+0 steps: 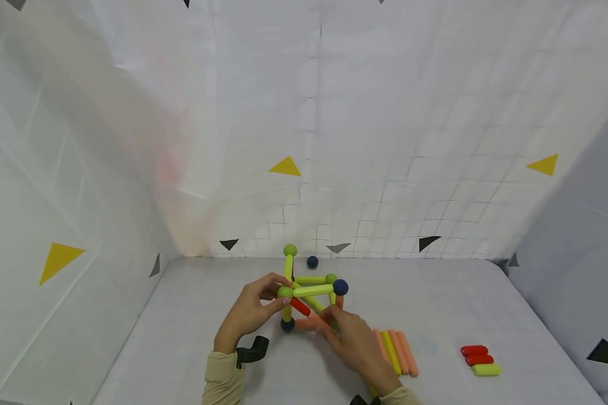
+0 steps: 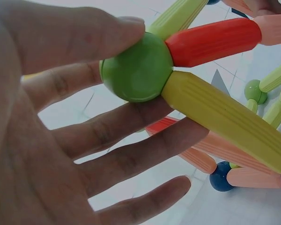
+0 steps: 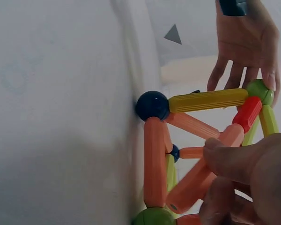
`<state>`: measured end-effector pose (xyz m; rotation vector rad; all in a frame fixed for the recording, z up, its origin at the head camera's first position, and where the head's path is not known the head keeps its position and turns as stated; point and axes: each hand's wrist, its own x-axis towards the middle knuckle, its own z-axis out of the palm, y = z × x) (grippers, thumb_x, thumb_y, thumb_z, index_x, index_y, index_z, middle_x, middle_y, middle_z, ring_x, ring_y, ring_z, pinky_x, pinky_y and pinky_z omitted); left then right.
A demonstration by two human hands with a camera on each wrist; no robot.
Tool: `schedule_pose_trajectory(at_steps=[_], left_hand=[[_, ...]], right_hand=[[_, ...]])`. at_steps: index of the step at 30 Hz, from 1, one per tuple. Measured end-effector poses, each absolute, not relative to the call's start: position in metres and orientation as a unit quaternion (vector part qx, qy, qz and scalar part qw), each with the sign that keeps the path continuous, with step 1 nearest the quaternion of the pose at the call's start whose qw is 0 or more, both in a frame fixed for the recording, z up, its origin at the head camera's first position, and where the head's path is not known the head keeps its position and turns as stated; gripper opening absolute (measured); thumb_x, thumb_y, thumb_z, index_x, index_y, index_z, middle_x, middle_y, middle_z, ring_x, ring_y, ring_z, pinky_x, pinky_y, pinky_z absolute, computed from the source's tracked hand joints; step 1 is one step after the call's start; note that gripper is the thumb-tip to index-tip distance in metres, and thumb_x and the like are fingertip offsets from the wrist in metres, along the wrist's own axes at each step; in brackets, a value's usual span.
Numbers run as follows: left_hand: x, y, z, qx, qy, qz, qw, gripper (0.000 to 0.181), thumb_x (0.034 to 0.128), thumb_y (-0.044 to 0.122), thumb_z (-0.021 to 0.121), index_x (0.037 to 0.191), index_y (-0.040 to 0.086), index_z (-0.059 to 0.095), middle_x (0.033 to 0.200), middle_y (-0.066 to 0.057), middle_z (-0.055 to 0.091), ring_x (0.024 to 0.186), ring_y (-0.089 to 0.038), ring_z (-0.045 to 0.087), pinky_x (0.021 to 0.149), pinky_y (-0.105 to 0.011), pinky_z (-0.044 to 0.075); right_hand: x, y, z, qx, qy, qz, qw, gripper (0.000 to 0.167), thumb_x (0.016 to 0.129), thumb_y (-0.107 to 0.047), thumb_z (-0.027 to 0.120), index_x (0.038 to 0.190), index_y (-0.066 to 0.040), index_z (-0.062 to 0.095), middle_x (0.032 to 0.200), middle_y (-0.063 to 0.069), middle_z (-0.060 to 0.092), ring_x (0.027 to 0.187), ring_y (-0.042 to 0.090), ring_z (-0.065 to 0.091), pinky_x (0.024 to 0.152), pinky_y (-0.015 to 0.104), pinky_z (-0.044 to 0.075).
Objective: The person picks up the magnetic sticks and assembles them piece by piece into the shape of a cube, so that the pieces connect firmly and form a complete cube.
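A frame of rods and balls stands on the table. My left hand (image 1: 250,308) (image 2: 42,140) pinches a green ball (image 1: 285,292) (image 2: 138,68) at its upper front corner between thumb and fingers. From that ball run a yellow rod (image 2: 229,119) (image 3: 208,100), a short red rod (image 1: 300,306) (image 2: 215,42) (image 3: 247,114) and lime rods. My right hand (image 1: 357,343) (image 3: 253,173) pinches a salmon rod (image 3: 192,187), whose upper end meets the red rod; its lower end hangs free near another salmon rod (image 3: 154,161). Dark blue balls (image 1: 287,324) (image 3: 152,106) sit at other corners.
Right of my right hand lie several salmon rods (image 1: 407,353) and a yellow one (image 1: 391,352). Farther right are two short red rods (image 1: 479,359) and a short lime rod (image 1: 486,369). A loose dark blue ball (image 1: 312,262) lies behind the frame, near the back wall.
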<state>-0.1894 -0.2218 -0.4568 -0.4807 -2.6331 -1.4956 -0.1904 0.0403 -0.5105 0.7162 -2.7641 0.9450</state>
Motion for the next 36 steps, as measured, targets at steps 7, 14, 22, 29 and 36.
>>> schedule_pose_trajectory(at_steps=[7, 14, 22, 29, 36], left_hand=[[-0.19, -0.222, -0.455, -0.158, -0.859, -0.485, 0.04, 0.027, 0.098, 0.024, 0.079, 0.123, 0.022, 0.069, 0.115, -0.003, 0.078, 0.101, -0.018, 0.074, 0.094, -0.043, 0.059], [-0.189, -0.224, -0.453, -0.161, -0.86, -0.482, 0.036, 0.028, 0.0978, 0.023, 0.079, 0.124, 0.022, 0.069, 0.116, -0.004, 0.077, 0.101, -0.019, 0.074, 0.095, -0.043, 0.059], [-0.189, -0.225, -0.454, -0.169, -0.861, -0.478, 0.033, 0.03, 0.0983, 0.022, 0.078, 0.127, 0.017, 0.069, 0.121, -0.004, 0.076, 0.103, -0.021, 0.073, 0.096, -0.048, 0.06], [-0.189, -0.223, -0.458, -0.172, -0.863, -0.474, 0.031, 0.03, 0.0984, 0.022, 0.078, 0.127, 0.019, 0.069, 0.12, -0.002, 0.076, 0.101, -0.016, 0.072, 0.094, -0.037, 0.059], [-0.19, -0.221, -0.457, -0.166, -0.869, -0.464, 0.04, 0.044, 0.0963, 0.02, 0.08, 0.135, 0.02, 0.061, 0.115, -0.002, 0.077, 0.1, -0.015, 0.072, 0.095, -0.041, 0.059]], right_hand=[[-0.193, 0.032, -0.517, 0.228, -0.909, 0.325, 0.13, 0.025, 0.091, -0.019, 0.086, 0.112, -0.02, 0.074, 0.098, -0.008, 0.079, 0.081, 0.005, 0.068, 0.073, 0.028, 0.059], [-0.195, 0.018, -0.525, 0.238, -0.904, 0.298, 0.194, 0.028, 0.087, -0.015, 0.089, 0.111, -0.017, 0.076, 0.098, -0.003, 0.079, 0.074, 0.007, 0.067, 0.067, 0.027, 0.059], [-0.197, 0.008, -0.531, 0.243, -0.888, 0.295, 0.257, 0.032, 0.084, -0.01, 0.091, 0.111, -0.015, 0.074, 0.099, 0.003, 0.078, 0.072, 0.015, 0.073, 0.063, 0.031, 0.06], [-0.196, 0.006, -0.532, 0.231, -0.887, 0.308, 0.254, 0.035, 0.083, -0.01, 0.091, 0.114, -0.015, 0.075, 0.096, 0.001, 0.078, 0.064, 0.009, 0.063, 0.058, 0.025, 0.053], [-0.194, 0.021, -0.519, 0.247, -0.849, 0.351, 0.309, 0.021, 0.081, -0.015, 0.093, 0.096, -0.014, 0.078, 0.076, -0.005, 0.074, 0.053, -0.002, 0.053, 0.051, 0.013, 0.045]])
